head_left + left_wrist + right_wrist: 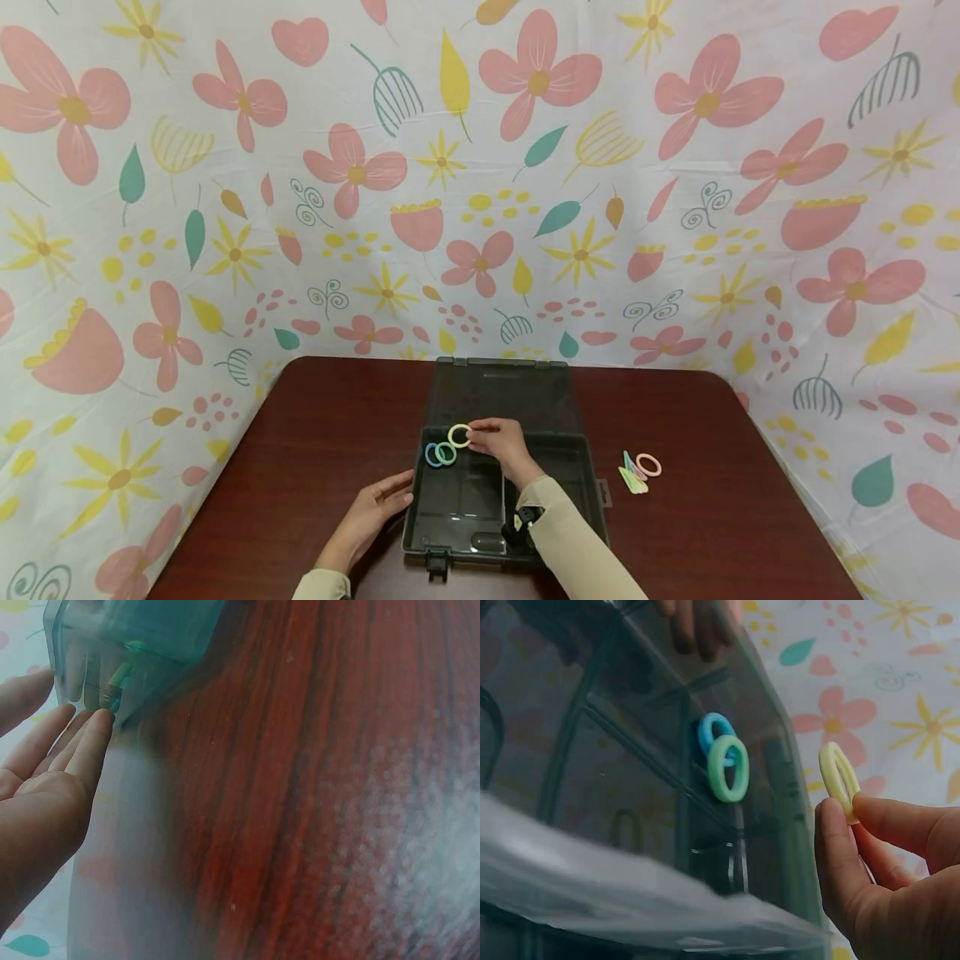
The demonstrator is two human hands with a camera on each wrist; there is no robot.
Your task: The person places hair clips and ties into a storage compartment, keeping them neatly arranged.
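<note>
Right hand (504,442) pinching yellow ring (459,436) (upright, edge-on to wrist view), left hand (375,510) relaxed beside box (592,492)

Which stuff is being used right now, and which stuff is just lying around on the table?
Being used:
- yellow ring, pinched by the right hand
- dark plastic box, with the left hand touching its side
- blue ring and green ring, lying in the box

Just lying around:
- pink ring on the table
- small pastel clips beside the pink ring
</note>
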